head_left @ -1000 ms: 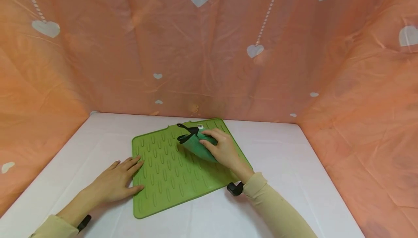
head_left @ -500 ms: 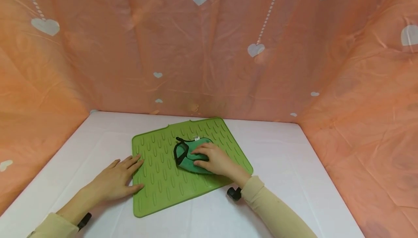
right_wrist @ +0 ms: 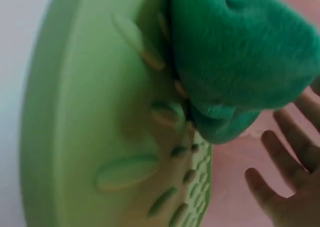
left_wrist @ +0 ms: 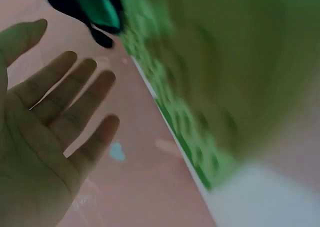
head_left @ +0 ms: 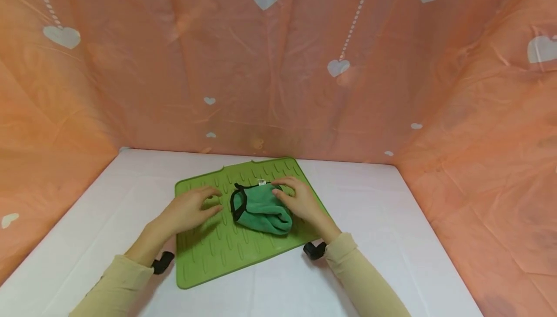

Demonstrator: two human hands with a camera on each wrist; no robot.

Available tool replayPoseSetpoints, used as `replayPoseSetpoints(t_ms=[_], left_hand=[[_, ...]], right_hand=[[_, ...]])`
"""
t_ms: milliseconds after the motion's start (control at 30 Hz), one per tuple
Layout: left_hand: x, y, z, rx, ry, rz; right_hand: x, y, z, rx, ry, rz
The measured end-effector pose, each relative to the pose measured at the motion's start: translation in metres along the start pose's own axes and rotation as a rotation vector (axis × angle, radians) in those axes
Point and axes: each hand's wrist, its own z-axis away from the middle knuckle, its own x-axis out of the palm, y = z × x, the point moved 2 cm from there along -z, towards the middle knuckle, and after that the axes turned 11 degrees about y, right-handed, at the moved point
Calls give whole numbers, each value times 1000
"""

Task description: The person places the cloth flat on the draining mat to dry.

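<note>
A folded green cloth (head_left: 263, 208) with black edging, a black loop at its left end and a small white label lies on a green ridged mat (head_left: 209, 264). In the right wrist view, the soft folds of the cloth (right_wrist: 245, 52) bulge above the mat. My left hand (head_left: 187, 210) hovers over the mat's left part, short of the black loop, its fingers apart and holding nothing. At the cloth's upper right is my right hand (head_left: 302, 201), fingers loosely bent. Spread fingers of the right hand (right_wrist: 295, 172) show beside the cloth; whether the fingertips touch it is unclear.
The mat lies at a slant on a white table (head_left: 374, 239). An orange curtain (head_left: 278, 80) with pale hearts closes off the back and both sides. Black wrist-worn pieces show under both wrists.
My right hand lowered the cloth onto the mat and released it, then shifted to its upper right. My left hand lifted from the mat's left edge and moved right towards the cloth.
</note>
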Motion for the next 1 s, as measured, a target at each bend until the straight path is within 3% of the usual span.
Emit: replayPoseSetpoints(t_ms=[200,433,767,900,1000], left_hand=[[14,14,-25,-69,-67,217],[27,20,-30,-91,-151,340],[37,24,-29,-54,-122,341],[33,24,-29,-79,-118,371],[29,22,-28,-85,-120,398]], right_hand=[[6,14,-6,141,-68,43],[13,19,-4,229,-118,3],[16,23,-2,171,-96,7],[13,22,-3,157,-42,-17],[10,24,-5,147,51,-20]])
